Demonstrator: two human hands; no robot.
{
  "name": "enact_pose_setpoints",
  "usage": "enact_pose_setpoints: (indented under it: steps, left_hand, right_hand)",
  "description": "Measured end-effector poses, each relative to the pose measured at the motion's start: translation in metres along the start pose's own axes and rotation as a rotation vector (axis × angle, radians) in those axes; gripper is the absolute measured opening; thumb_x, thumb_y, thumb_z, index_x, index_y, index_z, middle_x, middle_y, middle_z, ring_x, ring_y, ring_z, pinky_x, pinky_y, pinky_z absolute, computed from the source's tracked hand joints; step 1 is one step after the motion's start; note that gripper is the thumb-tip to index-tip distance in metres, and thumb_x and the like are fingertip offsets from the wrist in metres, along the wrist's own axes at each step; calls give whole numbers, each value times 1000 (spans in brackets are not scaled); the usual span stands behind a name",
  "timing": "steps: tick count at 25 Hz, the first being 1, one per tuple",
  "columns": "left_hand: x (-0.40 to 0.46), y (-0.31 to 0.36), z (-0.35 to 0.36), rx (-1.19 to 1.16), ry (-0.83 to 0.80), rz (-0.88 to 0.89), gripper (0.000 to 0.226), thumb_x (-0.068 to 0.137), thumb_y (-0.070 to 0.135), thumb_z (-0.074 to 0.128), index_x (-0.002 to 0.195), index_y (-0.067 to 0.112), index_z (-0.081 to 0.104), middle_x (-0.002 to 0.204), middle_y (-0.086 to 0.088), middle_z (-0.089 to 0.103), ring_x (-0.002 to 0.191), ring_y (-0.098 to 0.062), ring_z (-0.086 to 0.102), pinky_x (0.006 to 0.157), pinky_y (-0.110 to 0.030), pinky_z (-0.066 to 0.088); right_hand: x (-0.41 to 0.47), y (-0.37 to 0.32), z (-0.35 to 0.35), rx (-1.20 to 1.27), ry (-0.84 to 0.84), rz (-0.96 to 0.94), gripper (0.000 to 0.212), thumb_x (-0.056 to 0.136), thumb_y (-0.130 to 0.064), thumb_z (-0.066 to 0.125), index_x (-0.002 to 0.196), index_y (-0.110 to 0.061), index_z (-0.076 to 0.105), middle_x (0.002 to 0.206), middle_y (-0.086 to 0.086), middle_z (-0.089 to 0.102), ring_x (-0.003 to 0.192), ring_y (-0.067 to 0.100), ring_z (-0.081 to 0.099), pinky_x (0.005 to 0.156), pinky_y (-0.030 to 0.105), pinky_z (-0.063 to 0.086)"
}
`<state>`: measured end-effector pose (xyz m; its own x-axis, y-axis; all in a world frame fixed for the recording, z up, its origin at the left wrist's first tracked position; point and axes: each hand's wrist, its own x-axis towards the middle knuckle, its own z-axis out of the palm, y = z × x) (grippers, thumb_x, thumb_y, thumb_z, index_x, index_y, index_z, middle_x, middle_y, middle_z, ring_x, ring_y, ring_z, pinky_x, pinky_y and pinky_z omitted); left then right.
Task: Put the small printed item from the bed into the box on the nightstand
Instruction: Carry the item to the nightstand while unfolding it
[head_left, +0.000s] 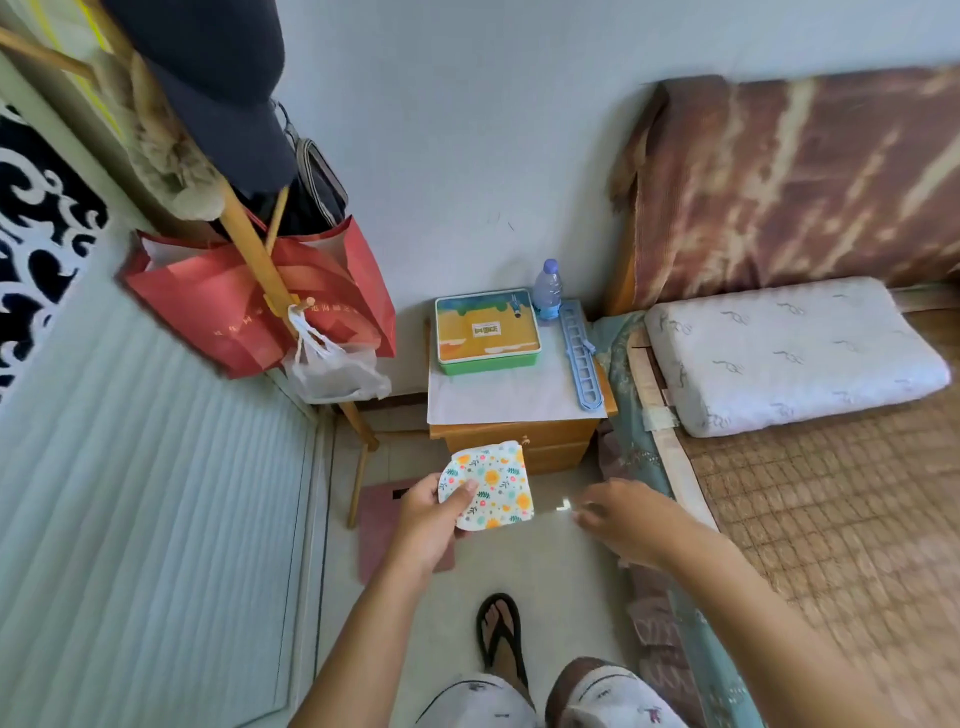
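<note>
1. Broadly, the bed (810, 493) fills the right side of the frame, and the printed item has already left it, so the risks all lie in the carry and the drop-off ahead.
2. Next in size, the nightstand (519, 410) sits at centre frame, its counter crowded: the box (488, 330) stands toward the back, a water bottle (547, 291) just beside the box's upper right corner, and a blue plastic rack (581, 356) along the right edge. A careless reach could tip the bottle or sweep the rack off.
3. The box looks closed, its lid on. That is the main snag as I judge it: the item cannot go in until a hand lifts the lid, and fumbling the lid one-handed could shove the box toward the bottle.
4. The left hand (431, 525) at lower centre has its grip pinching the small printed item (491, 486) by one edge, thumb on top. The piece looks thin and floppy, so it may slip out or fold on the way.
5. The right hand (623, 519), just right of centre, hangs loosely spread and empty, blurred, well apart from the box; it seems free for the lid.
</note>
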<state>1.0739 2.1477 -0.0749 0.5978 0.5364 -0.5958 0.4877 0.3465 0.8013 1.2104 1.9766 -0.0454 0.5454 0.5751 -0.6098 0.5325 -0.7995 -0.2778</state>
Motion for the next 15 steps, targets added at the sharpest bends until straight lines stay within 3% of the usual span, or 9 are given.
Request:
enact_pose_setpoints:
  steps: [5, 11, 15]
  left_hand:
    - [82, 54, 12, -44, -6, -17, 4, 88, 20, 62, 86, 24, 61, 92, 3, 71, 85, -12, 68, 75, -32, 57]
    - [177, 83, 39, -70, 51, -78, 6, 88, 19, 62, 94, 19, 62, 98, 0, 70, 93, -18, 67, 73, -29, 58]
    - [249, 101, 62, -74, 97, -109, 6, 87, 21, 63, 84, 27, 62, 89, 9, 71, 77, -2, 69, 58, -19, 57]
  right_hand:
    - [76, -1, -63, -5, -14, 1, 31, 95, -39, 40, 105, -16, 59, 112, 6, 62, 100, 22, 57, 83, 35, 47]
    - [180, 16, -117, -73, -51, -23, 32, 96, -32, 38, 117, -17, 57, 122, 8, 59, 111, 27, 55, 92, 38, 48]
    - [259, 33, -147, -26, -53, -54, 38, 98, -35, 35, 131, -25, 50, 133, 4, 55, 122, 25, 49, 98, 37, 44]
